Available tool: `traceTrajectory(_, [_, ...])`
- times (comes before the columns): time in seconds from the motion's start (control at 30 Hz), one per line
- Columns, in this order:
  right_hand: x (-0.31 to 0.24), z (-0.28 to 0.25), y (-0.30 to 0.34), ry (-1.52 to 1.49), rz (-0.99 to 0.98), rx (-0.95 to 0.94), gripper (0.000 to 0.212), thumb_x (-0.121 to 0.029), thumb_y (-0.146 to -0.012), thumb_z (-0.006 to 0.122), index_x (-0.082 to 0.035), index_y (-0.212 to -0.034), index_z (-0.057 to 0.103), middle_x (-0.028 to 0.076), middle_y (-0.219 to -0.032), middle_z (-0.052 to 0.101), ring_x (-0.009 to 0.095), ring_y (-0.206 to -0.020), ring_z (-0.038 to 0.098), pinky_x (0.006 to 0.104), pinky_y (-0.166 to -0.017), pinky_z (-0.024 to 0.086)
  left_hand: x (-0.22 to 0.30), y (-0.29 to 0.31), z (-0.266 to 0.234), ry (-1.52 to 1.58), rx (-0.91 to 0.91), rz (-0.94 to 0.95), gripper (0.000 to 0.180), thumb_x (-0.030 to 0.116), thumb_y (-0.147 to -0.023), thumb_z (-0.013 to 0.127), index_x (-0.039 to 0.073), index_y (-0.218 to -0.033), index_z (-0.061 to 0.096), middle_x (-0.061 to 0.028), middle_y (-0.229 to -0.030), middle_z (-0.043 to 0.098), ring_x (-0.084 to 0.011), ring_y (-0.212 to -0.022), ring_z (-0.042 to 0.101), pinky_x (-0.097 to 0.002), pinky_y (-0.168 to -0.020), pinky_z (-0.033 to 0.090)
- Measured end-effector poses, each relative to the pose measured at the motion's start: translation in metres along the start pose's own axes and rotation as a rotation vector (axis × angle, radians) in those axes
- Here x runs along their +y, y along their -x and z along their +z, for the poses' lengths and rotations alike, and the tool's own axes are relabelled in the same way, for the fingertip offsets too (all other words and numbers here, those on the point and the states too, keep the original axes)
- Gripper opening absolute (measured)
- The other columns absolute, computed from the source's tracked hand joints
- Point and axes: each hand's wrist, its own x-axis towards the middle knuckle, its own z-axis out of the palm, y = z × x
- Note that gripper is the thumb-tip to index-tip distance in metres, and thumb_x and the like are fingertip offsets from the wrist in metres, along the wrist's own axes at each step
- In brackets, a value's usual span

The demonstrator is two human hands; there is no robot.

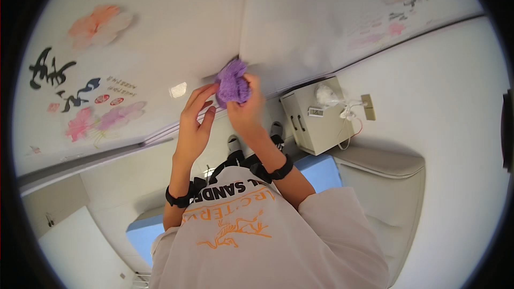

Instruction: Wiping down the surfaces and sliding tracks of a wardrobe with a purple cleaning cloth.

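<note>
My right hand (pixel 247 108) is closed around a bunched purple cloth (pixel 233 83). The cloth sits against glossy white panels (pixel 182 27) printed with flowers and dark brush writing, at the lower end of the seam where two panels meet. My left hand (pixel 196 123) is just left of the cloth, fingers stretched and apart, with nothing in it. Its fingertips come close to the cloth's left side; whether they touch it or the panel I cannot tell. Each wrist wears a black band.
To the right stands a small white cabinet (pixel 316 123) with dark handles, bearing a small display and a clear bag. White cords lead to a wall outlet (pixel 368 107). Behind it is a bed with a grey padded headboard (pixel 383 161) and a blue side (pixel 319 174). My slippered feet are below.
</note>
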Motion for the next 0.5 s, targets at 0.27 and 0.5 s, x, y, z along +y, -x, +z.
traceTrajectory(0.27, [0.021, -0.012, -0.014, 0.360, -0.269, -0.059, 0.040, -0.005, -0.073, 0.067, -0.006, -0.108, 0.048, 0.019, -0.092, 0.060, 0.043, -0.079, 0.060, 0.0426, -0.067, 0.050, -0.018, -0.010, 0.019, 0.093, -0.056, 0.099, 0.044, -0.009, -0.082, 0.049, -0.001, -0.125, 0.049, -0.0202, -0.125, 0.052, -0.0387, -0.109, 0.054, -0.0380, -0.091, 0.047])
traceTrajectory(0.5, [0.153, 0.001, 0.044, 0.470, 0.096, -0.081, 0.036, -0.010, -0.076, 0.068, -0.005, -0.105, 0.047, 0.021, -0.085, 0.063, 0.045, -0.078, 0.060, 0.0479, -0.064, 0.047, -0.139, 0.014, 0.055, -0.022, -0.180, -0.286, 0.042, 0.002, -0.089, 0.049, 0.000, -0.131, 0.048, -0.0176, -0.128, 0.055, -0.0270, -0.118, 0.053, -0.0350, -0.095, 0.045])
